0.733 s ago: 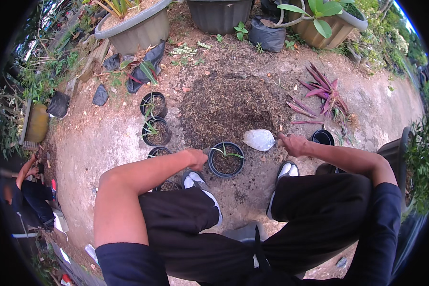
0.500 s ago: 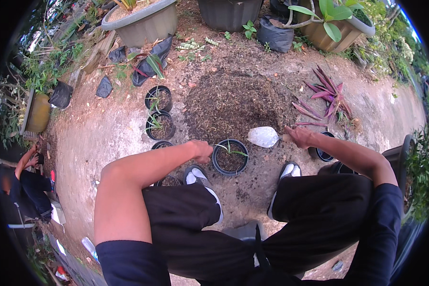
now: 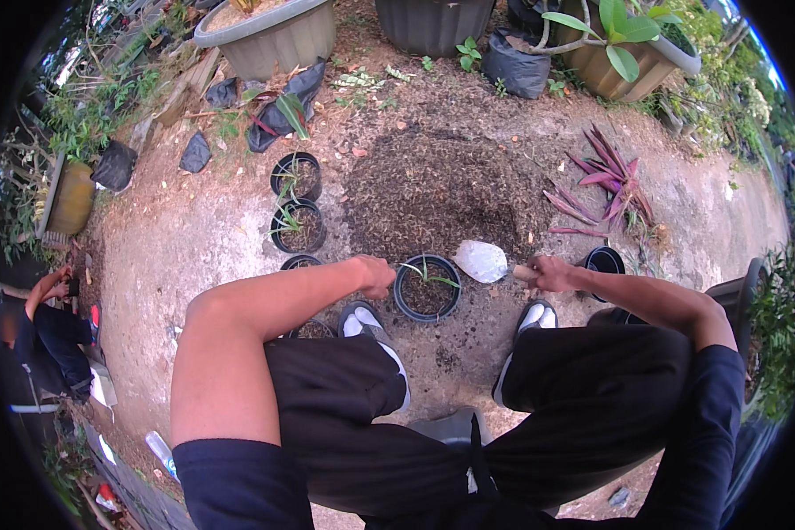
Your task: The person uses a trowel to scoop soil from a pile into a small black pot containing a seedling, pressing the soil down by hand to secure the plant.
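In front of me a small black pot [image 3: 404, 311] holds dark soil and a young plant [image 3: 427, 274] with thin, striped leaves. My left hand [image 3: 377, 276] is closed beside the pot's left rim; what its fingers hold, if anything, is hidden. On the other side, my right hand [image 3: 552, 273] grips the wooden handle of a trowel [image 3: 482, 261]. The trowel's pale metal blade points left, close to the pot's right rim. Behind the pot and blade spreads a wide heap of brown soil mix [image 3: 442, 190].
More potted seedlings [image 3: 299, 227] line up at the left, partly behind my left arm. An empty black pot [image 3: 604, 261] stands by my right forearm, and uprooted purple plants [image 3: 611, 181] lie beyond it. Large planters [image 3: 269, 44] edge the back. Another person [image 3: 49, 322] sits far left.
My right hand has shifted left and slightly nearer to me, bringing the trowel blade closer to the pot. My left hand stays by the rim.
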Available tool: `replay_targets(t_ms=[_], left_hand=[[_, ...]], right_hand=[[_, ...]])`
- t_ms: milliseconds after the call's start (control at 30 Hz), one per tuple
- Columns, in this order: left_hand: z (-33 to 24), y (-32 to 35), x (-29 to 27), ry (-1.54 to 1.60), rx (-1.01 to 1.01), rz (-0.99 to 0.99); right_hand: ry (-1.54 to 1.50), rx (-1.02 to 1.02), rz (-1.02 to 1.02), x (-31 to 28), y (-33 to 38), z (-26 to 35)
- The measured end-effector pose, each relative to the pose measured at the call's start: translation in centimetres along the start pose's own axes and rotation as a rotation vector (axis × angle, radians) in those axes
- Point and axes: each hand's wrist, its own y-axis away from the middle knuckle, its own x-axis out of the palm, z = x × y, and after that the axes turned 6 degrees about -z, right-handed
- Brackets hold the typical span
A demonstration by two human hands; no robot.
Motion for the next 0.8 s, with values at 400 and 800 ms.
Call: replay_targets(t_ms=[400,800], left_hand=[[0.3,0.1,-0.1,-0.010,0.005,0.017],[0.4,0.0,0.1,0.042,0.005,0.038]], right_hand=[[0.042,0.073,-0.135,0.5,-0.4,5.4],[0.126,-0.205,-0.166,-7.6,2.6,0.3]])
